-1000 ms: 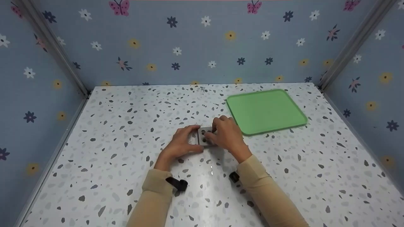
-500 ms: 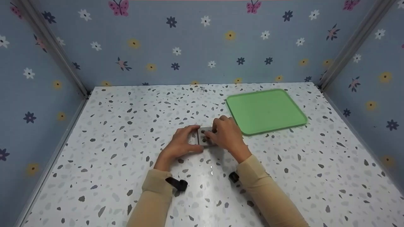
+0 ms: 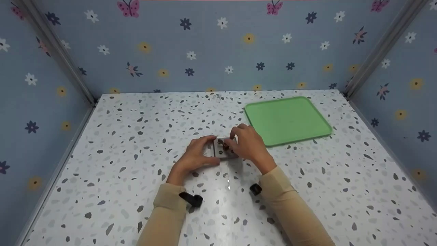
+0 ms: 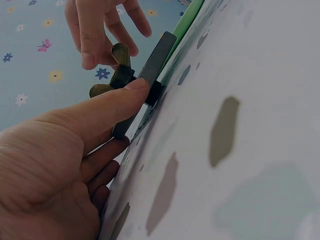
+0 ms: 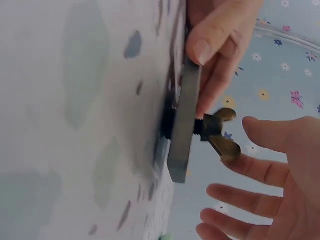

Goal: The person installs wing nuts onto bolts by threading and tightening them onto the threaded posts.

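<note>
A grey metal plate (image 3: 222,156) with holes lies just off the table surface, propped by the bolt head (image 5: 168,124) under it. Through the plate runs a threaded bolt, and a brass wing nut (image 5: 213,128) sits on its upper end, with a bit of thread bare below. My left hand (image 3: 195,155) grips the plate by its left end, thumb (image 4: 136,84) on the near edge and fingers on the far one. Over the wing nut hovers my right hand (image 3: 252,143), its thumb and index spread apart. The index fingertip is at one wing; the thumb is clear of it.
A light green tray (image 3: 288,119) lies behind and right of the hands, close to the right hand. The speckled white table (image 3: 136,191) is bounded by flower-patterned walls (image 3: 205,44) at the back and both sides. Black straps with cameras sit at both wrists.
My right hand has backed slightly to the right and its thumb and index have parted, so the wing nut now shows. The left hand and plate have stayed put.
</note>
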`<state>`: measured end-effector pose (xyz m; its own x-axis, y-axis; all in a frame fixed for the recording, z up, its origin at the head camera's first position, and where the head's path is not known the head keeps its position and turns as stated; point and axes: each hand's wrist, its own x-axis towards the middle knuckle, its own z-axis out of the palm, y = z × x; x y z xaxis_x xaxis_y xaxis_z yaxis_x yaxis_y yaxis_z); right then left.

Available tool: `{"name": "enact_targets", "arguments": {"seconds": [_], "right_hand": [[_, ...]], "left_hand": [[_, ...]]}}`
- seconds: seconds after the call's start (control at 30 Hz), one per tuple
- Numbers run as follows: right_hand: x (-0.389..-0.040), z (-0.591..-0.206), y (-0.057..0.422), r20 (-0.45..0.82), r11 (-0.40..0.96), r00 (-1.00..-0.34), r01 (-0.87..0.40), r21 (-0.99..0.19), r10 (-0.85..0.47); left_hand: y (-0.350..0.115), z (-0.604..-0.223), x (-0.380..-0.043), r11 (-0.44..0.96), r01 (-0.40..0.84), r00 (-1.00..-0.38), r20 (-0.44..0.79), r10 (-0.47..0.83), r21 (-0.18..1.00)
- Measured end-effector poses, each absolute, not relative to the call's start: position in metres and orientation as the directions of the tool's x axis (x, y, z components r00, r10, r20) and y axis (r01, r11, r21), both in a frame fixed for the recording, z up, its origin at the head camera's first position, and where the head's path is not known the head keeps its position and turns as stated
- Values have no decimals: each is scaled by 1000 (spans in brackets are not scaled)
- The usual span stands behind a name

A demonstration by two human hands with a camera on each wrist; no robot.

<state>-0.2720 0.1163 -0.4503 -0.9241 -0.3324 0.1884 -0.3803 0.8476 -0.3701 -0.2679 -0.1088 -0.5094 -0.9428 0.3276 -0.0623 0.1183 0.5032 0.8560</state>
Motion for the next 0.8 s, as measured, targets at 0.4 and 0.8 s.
{"name": "enact_targets", "arguments": {"seconds": [0.4,0.8], "right_hand": [[-281,-442,138,199,694,-808,-581,-425,-554],[-282,-443,135,162,664,-768,-624,-412,-620]], "left_hand": [[-110,-510,-267,494,124,-943,-53,329,860],[-109,-508,-266,494,102,-944,-72,322,863]]}}
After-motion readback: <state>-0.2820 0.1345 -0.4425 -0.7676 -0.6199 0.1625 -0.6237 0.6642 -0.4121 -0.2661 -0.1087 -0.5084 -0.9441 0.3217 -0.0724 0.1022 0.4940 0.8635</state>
